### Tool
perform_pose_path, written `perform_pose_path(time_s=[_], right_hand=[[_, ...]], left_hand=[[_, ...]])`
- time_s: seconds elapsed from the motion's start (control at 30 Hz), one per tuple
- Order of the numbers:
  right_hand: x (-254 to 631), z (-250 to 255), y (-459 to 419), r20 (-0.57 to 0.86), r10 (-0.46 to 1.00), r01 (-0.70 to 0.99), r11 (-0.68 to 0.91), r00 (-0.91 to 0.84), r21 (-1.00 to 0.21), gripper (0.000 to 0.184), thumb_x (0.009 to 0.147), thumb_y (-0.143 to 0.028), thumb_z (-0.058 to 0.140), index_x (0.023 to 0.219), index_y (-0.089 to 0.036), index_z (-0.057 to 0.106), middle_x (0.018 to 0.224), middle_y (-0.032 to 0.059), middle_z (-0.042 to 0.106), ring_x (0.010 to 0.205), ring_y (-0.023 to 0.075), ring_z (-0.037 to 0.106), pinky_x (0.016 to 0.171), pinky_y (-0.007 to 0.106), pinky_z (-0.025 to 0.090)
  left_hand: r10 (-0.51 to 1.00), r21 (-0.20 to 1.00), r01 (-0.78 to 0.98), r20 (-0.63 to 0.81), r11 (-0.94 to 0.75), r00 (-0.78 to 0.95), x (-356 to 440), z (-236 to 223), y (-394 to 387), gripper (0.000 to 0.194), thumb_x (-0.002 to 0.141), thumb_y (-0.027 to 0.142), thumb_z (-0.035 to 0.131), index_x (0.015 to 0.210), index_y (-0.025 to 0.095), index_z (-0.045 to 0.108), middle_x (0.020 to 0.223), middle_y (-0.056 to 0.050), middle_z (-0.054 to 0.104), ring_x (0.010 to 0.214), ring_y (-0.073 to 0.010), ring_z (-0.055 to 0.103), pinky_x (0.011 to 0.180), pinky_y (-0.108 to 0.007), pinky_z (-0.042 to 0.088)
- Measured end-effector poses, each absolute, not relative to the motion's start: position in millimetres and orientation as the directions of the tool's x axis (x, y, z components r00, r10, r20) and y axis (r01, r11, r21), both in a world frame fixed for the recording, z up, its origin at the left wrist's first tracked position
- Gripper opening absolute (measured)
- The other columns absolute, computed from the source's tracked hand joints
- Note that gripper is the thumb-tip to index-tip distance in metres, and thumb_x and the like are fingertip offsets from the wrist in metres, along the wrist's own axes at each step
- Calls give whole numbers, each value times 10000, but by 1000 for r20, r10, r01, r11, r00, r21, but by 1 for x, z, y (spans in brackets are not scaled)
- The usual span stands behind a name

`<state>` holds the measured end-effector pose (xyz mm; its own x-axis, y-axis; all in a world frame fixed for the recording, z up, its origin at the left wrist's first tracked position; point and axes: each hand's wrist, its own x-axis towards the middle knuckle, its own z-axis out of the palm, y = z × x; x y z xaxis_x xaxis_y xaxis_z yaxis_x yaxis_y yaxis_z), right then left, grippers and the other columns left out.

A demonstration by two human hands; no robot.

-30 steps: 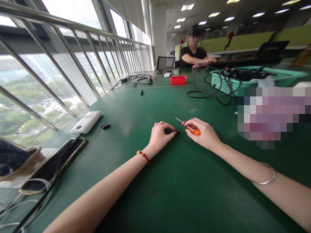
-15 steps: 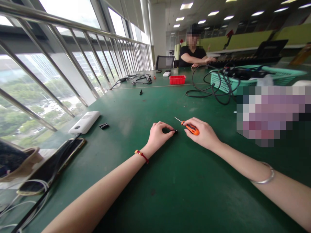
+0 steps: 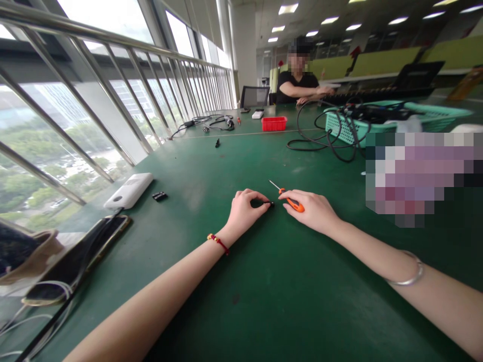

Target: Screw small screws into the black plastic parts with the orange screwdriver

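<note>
Between the thumb and fingertips of my left hand [image 3: 246,208] is a small black part [image 3: 271,203], pinched close to the green table [image 3: 241,271]; its kind is too small to make out. My right hand [image 3: 311,211] has its fingers closed round an orange and black screwdriver [image 3: 295,205]. The screwdriver's thin metal shaft points up and to the left, away from me, and its tip is apart from the black part. Farther left on the table lies a black piece with slots [image 3: 159,196], touched by neither hand.
A white power bank [image 3: 129,191] and a phone [image 3: 81,261] with cables lie along the left edge. Farther off are a red bin [image 3: 274,123], loose black cables [image 3: 305,145] and a teal basket [image 3: 341,125]. A person [image 3: 298,85] sits at the far end.
My right hand with the screwdriver has shifted slightly, its fingers moving a little over the handle. The left hand keeps its pinch on the black part. The whole view has drifted slightly.
</note>
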<state>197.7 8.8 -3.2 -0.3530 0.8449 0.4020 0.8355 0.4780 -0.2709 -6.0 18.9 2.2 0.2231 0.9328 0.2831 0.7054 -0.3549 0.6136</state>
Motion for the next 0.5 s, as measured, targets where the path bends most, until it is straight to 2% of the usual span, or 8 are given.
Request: perform_pose_path(time_s=[0.5], right_hand=[[197, -4, 9, 375, 834, 839, 501, -404, -210, 278, 826, -305, 540, 1080, -268, 648, 1056, 19, 698, 810, 196, 665, 637, 289, 467]], left_hand=[[923, 601, 707, 318, -374, 219, -5, 5, 16, 106, 758, 303, 665, 795, 232, 734, 914, -30, 679, 941, -213, 572, 944, -370, 413]])
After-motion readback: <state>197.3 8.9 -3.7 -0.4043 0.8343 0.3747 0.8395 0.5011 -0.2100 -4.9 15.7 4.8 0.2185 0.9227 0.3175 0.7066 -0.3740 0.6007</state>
